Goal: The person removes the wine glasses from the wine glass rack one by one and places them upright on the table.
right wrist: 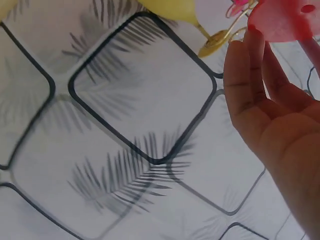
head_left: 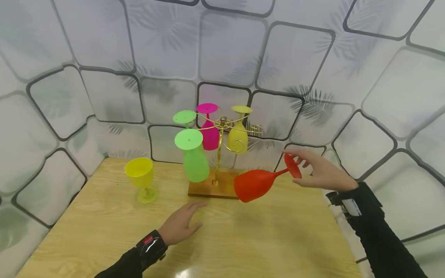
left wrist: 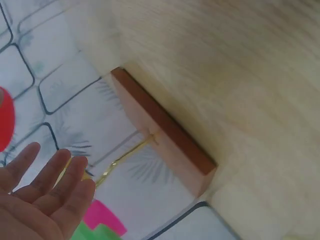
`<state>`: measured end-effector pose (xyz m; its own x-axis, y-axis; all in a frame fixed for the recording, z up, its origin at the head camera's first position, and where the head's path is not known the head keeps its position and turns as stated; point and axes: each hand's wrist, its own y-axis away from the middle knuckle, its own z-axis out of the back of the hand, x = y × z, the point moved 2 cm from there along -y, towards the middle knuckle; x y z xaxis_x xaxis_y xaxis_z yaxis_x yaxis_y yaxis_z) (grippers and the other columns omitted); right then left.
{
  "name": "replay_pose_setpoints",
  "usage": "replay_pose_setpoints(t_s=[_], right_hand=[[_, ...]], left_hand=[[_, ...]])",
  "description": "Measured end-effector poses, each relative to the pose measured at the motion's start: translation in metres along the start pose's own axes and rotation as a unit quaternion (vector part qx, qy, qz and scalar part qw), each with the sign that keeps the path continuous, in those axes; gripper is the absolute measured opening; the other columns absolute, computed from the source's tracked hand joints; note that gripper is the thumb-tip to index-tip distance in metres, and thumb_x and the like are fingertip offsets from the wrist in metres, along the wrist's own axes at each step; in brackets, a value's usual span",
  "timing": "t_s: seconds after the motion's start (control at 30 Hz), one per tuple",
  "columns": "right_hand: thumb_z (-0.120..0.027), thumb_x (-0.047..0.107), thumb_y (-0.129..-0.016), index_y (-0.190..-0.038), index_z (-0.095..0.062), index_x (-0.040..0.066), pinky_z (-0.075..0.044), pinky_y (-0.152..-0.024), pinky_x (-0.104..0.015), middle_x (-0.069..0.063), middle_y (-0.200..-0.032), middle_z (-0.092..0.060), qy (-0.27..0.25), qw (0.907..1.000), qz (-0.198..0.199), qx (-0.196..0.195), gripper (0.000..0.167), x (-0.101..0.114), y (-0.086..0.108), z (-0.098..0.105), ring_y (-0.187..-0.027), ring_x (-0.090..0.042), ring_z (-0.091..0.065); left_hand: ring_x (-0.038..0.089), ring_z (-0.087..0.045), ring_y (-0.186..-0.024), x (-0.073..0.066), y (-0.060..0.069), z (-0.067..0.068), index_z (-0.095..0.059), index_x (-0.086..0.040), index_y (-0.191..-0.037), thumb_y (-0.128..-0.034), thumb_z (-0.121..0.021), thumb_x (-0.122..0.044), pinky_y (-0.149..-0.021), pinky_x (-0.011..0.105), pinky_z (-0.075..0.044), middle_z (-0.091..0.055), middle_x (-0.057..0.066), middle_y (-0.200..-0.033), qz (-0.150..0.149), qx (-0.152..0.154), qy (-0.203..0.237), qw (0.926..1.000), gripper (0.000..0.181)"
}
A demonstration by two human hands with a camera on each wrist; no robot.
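Observation:
My right hand point(head_left: 321, 172) pinches the foot of a red plastic goblet point(head_left: 253, 185), its bowl tilted down to the left, right of the rack. The right wrist view shows fingertips at the rim of the red foot point(right wrist: 287, 22). My left hand point(head_left: 180, 224) is held over the table with its fingers extended and nothing in it, just in front of the rack's wooden base point(head_left: 205, 188). From the gold wire rack point(head_left: 219, 154), two green goblets point(head_left: 196, 164), a pink goblet point(head_left: 210, 137) and a yellow goblet point(head_left: 238, 137) hang upside down.
Left of the rack, another yellow goblet point(head_left: 140, 172) stands upright on the light wooden table point(head_left: 114, 231). A patterned wall covering point(head_left: 233, 46) rises behind the table and along both sides. Curled wire arms point(head_left: 255, 129) stick out at the rack's right.

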<state>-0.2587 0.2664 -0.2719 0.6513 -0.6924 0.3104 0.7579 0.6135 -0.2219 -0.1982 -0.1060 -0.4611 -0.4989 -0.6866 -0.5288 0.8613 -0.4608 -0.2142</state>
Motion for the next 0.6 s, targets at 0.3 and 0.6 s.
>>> replay_pose_setpoints(t_s=[0.3, 0.6], right_hand=[[-0.078, 0.003, -0.074, -0.136, -0.041, 0.01, -0.049, -0.093, -0.019, 0.006, -0.131, -0.053, -0.222, 0.971, 0.009, -0.087, 0.073, 0.005, 0.035, -0.088, -0.114, 0.001, -0.053], [-0.068, -0.012, -0.076, -0.129, -0.024, -0.006, -0.049, -0.097, -0.021, 0.001, -0.137, -0.048, -0.529, 0.84, 0.066, -0.101, 0.069, 0.038, 0.016, -0.188, -0.122, -0.008, -0.052]], left_hand=[[0.033, -0.04, -0.134, 0.015, -0.009, 0.013, -0.032, -0.004, -0.144, -0.0817, -0.071, -0.037, -0.11, 0.052, -0.034, -0.041, 0.016, -0.146, 0.055, -0.03, 0.153, 0.9863, 0.081], [0.013, -0.037, -0.137, -0.023, -0.02, 0.045, -0.019, 0.001, -0.147, -0.0767, -0.076, -0.034, -0.111, 0.03, -0.037, -0.032, 0.01, -0.151, -0.082, -0.09, 0.471, 0.8739, 0.097]])
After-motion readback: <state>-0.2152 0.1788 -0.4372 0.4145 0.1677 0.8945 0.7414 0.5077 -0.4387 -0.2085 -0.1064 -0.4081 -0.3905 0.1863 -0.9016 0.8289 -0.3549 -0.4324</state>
